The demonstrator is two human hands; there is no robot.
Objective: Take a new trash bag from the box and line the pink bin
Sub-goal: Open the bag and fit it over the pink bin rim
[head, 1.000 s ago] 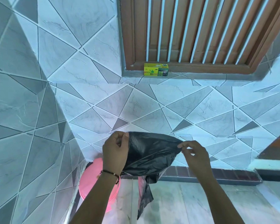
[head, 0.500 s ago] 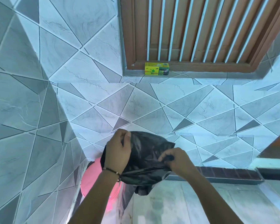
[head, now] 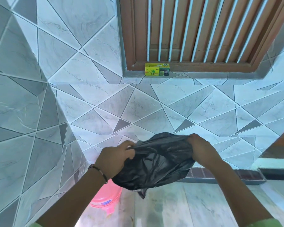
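Black trash bag: I am gripping it with my left hand and right hand, above the pink bin. Box is sitting on window ledge.

Even, cool-toned daylight fills the tiled corner, casting only soft shadows. The glossy wall tiles carry a pale sheen and a faint pink tint near the pink bin. Wide-angle distortion bends grout lines and window bars toward the edges. The floor and lower frame look smeared and soft.
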